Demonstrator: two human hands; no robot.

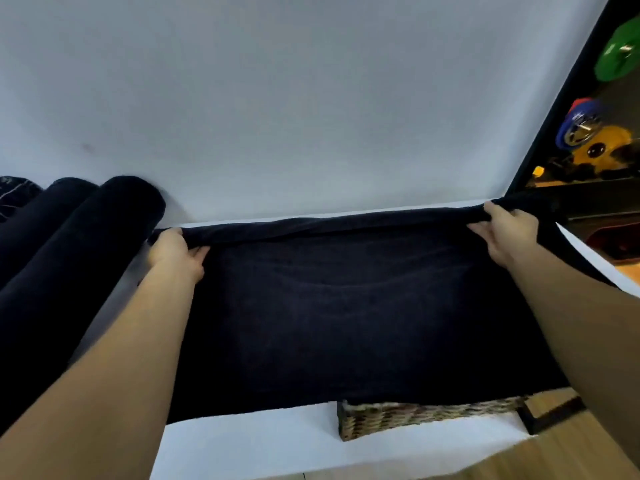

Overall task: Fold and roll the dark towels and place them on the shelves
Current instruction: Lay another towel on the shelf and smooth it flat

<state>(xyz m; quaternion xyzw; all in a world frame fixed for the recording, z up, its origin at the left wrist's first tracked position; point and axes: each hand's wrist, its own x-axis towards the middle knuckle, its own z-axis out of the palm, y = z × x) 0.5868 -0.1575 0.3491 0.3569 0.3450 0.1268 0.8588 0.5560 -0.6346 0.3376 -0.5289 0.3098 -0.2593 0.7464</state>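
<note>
Left grip (176, 252) and right grip (502, 233), outstretched, pinch the towel (346, 323).

Only a head cam here, wide-angle, looking forward and down from close over the white surface (242, 445). The left hand (178, 252) and right hand (502, 233) reach in from the near corners. The dark towel (346, 323) fills the middle, with the white wall (311, 98) at the far side. Straight edges bend near the borders.

A woven basket (415, 419) sits beside the white surface (242, 445) — green disc (620, 53) above yellow disc (602, 147), far right.

Dark navy towel (346, 323), white table (242, 445), brown woven basket (415, 417).
</note>
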